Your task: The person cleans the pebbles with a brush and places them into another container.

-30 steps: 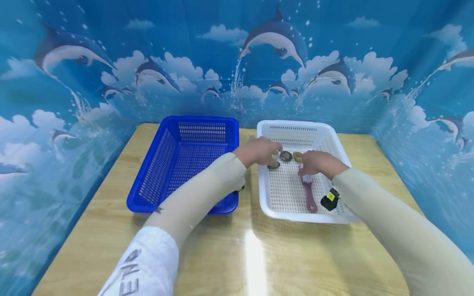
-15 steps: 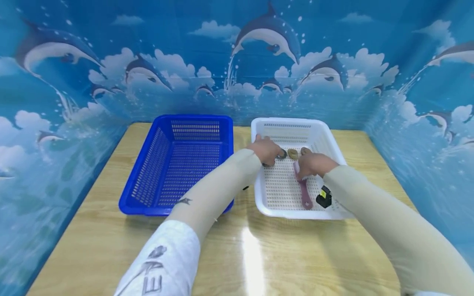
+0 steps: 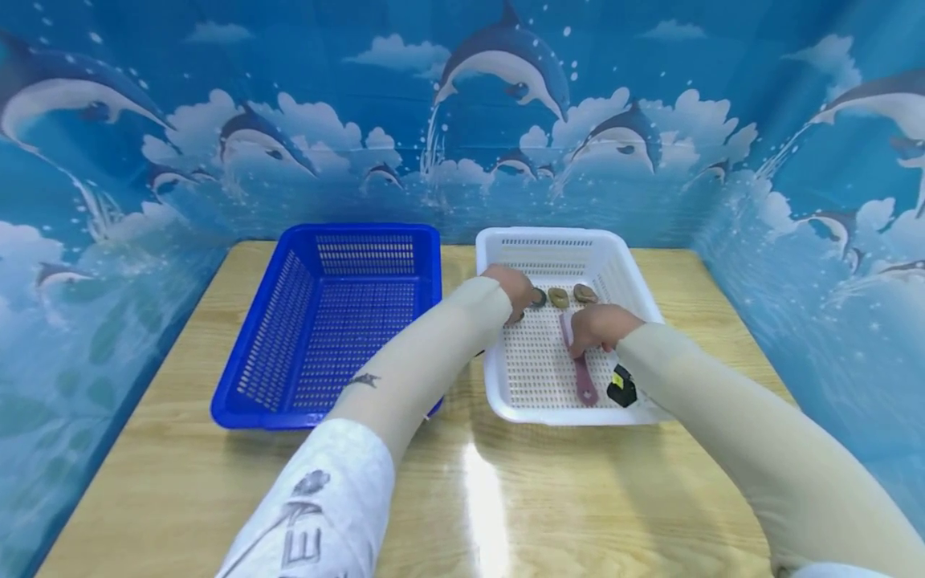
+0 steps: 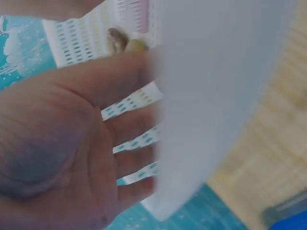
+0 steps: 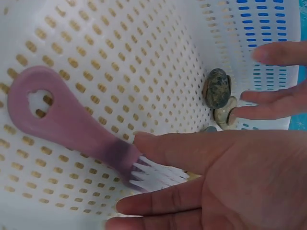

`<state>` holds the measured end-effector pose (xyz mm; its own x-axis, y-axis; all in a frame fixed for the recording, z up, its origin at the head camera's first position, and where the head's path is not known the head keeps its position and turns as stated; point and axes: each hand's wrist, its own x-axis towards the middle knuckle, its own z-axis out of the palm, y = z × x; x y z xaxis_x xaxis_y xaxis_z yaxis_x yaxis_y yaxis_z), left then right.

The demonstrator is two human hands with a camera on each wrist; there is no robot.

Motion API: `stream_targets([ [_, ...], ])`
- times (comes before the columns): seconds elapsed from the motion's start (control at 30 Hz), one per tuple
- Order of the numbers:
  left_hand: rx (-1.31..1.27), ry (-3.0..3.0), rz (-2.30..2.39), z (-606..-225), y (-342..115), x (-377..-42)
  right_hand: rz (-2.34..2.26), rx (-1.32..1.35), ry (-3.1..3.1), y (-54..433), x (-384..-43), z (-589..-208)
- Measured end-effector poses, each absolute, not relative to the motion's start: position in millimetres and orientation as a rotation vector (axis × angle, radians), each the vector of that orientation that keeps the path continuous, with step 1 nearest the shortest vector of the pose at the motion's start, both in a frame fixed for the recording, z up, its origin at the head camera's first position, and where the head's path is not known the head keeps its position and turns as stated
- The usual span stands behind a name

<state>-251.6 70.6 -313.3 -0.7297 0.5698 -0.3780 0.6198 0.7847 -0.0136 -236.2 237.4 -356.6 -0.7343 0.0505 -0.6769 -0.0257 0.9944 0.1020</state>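
A purple-handled brush with white bristles (image 5: 158, 176) lies in the white basket (image 3: 495, 385). My right hand (image 3: 605, 327) is over its bristle end, with thumb and extended fingers on either side of the brush. Whether they touch it cannot be told. My left hand (image 3: 511, 291) reaches over the basket's left side. Its fingers look straight in the left wrist view, their tips hidden behind the blurred rim. In the right wrist view, those fingers point at a dark mottled stone (image 5: 218, 88) and a paler stone (image 5: 225, 114). More stones (image 3: 559, 298) lie toward the back.
A blue basket (image 3: 230, 413) stands left of the white one on the wooden table (image 3: 433, 514). A dolphin-print backdrop (image 3: 405, 193) surrounds the table. A small black device with a yellow patch (image 3: 621, 387) is at my right wrist.
The left hand has moved right and farther into the white basket. The right hand has drawn back from the stones toward the brush handle, uncovering a stone at the back. The view has shifted right.
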Motion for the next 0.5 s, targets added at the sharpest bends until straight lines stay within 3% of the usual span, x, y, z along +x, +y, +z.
stream_targets([
  [0.5,0.795,2.726,-0.206,-306.1,102.0,-257.6,0.105,0.034,2.407,242.4,-238.7,-355.3],
])
